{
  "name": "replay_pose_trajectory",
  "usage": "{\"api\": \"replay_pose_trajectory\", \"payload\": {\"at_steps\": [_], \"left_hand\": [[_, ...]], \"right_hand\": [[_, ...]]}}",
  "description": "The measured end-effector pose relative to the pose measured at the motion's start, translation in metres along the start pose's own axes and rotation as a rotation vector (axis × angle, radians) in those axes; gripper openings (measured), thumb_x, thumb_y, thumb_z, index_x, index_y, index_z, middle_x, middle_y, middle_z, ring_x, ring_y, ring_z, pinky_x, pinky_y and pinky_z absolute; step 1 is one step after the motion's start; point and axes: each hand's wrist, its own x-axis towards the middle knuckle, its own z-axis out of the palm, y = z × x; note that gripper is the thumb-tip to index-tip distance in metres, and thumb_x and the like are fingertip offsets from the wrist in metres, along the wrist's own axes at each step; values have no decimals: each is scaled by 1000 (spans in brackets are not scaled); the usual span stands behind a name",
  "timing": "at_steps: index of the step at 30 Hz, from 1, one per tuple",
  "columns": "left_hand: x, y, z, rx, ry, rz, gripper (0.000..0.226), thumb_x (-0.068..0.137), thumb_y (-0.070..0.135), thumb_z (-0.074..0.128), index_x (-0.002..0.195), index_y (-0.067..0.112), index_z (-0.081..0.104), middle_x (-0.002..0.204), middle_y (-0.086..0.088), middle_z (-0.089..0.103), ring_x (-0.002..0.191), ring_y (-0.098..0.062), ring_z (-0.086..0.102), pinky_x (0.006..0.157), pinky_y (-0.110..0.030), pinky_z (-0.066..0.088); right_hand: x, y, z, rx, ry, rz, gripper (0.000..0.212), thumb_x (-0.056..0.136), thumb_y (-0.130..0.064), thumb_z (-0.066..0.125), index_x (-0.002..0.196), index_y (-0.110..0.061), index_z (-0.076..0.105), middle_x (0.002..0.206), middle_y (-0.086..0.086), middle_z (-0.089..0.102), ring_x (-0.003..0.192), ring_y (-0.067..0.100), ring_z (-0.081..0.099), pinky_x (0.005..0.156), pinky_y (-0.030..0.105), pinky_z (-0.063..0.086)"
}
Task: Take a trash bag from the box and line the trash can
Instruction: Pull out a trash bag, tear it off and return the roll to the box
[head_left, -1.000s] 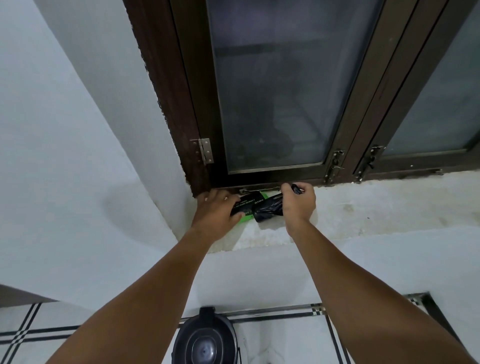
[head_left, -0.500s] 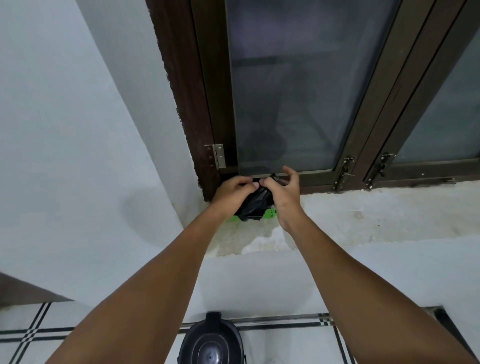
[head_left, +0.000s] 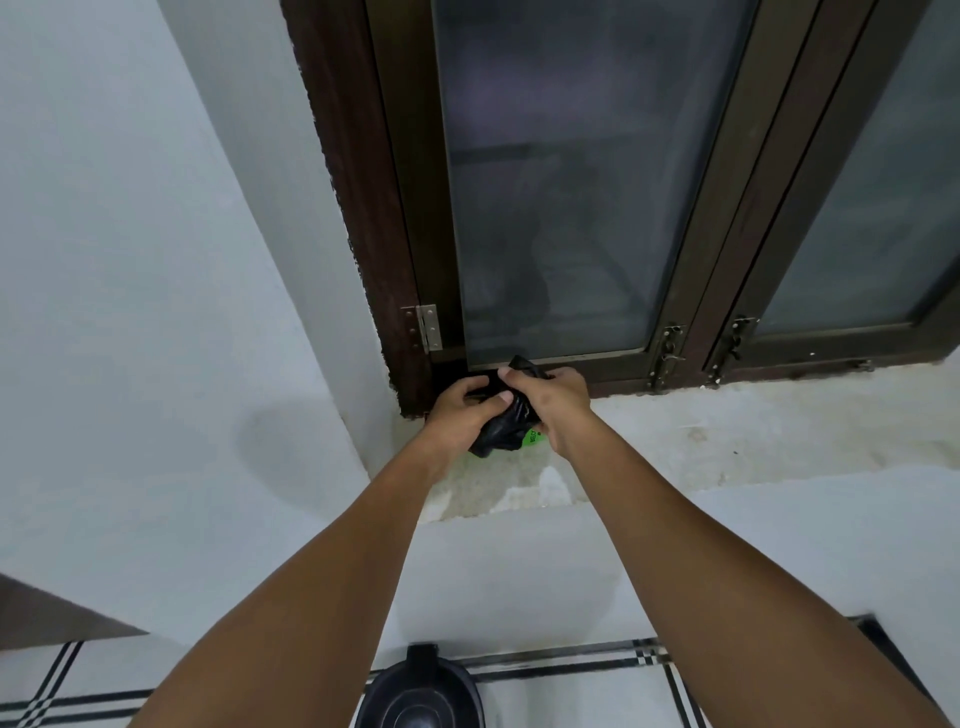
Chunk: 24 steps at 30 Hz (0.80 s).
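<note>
Trash bag (head_left: 503, 425): black bundle held between both hands, right over the window sill (head_left: 727, 436), long axis running from sash down toward the person
Left hand (head_left: 462, 410): closed on the bag's left side
Right hand (head_left: 553, 402): closed on its upper end, equally near
Box (head_left: 534, 437): green sliver under the bag, probably the box, mostly hidden
Trash can (head_left: 421, 696): on the floor straight below, lid on, well apart from the bag
Room: white walls, dark window frame (head_left: 395, 208)
</note>
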Motion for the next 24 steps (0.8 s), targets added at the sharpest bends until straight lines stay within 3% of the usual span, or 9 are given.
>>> {"api": "replay_pose_trajectory", "payload": {"at_steps": [5,7,10,12,15,18,21,24], "left_hand": [[-6,2,-5,-186,-102,-102,28,90,26,68,115,14,72,110,-11,77,98,-30,71,69,-36,53],[-9,4,-10,-294,-176,-198,37,88,31,57,117,11,69,109,-15,72,94,-30,66,70,-35,51],[-11,5,-15,-440,-256,-271,45,88,25,46,126,8,63,115,-16,69,107,-35,64,84,-45,54],[-12,2,-18,-443,-279,-277,44,90,19,49,130,6,61,118,-16,69,108,-32,65,89,-44,54],[-14,-1,-21,-393,-291,-255,39,91,17,62,129,8,63,120,-14,71,103,-28,68,84,-38,55],[-16,-1,-23,-365,-276,-243,36,91,24,70,125,13,68,120,-10,74,101,-24,71,75,-30,53],[-14,-2,-23,-367,-246,-232,43,88,25,75,128,12,68,122,-11,74,105,-25,72,79,-35,55],[-8,-2,-17,-298,-44,-173,52,84,33,82,128,11,66,113,-13,77,98,-27,75,72,-35,59]], "right_hand": [[-10,-8,-1,10,-142,122,57,78,-34,90,118,-3,63,112,15,73,101,32,72,86,47,62],[-11,-7,-2,17,-184,110,48,83,-29,86,117,-3,65,115,17,74,103,33,72,92,50,61],[-12,-5,-3,-18,-199,48,31,89,-25,81,112,-7,71,110,15,77,102,32,74,99,50,57],[-11,-4,-4,-16,-205,15,28,93,-24,76,115,-8,70,111,14,77,104,31,73,100,50,57],[-9,-3,-7,35,-213,-3,24,99,-21,69,119,-9,66,115,14,75,107,31,72,98,47,57],[-7,-3,-7,56,-201,-4,26,100,-21,68,123,-9,65,116,13,75,106,30,73,99,49,57],[-10,-5,-8,57,-261,25,30,95,-18,73,122,-9,64,115,14,76,106,31,73,99,51,57],[-13,-6,-12,-7,-364,80,40,88,-10,73,125,-9,60,119,16,72,111,31,70,94,48,60]]}}
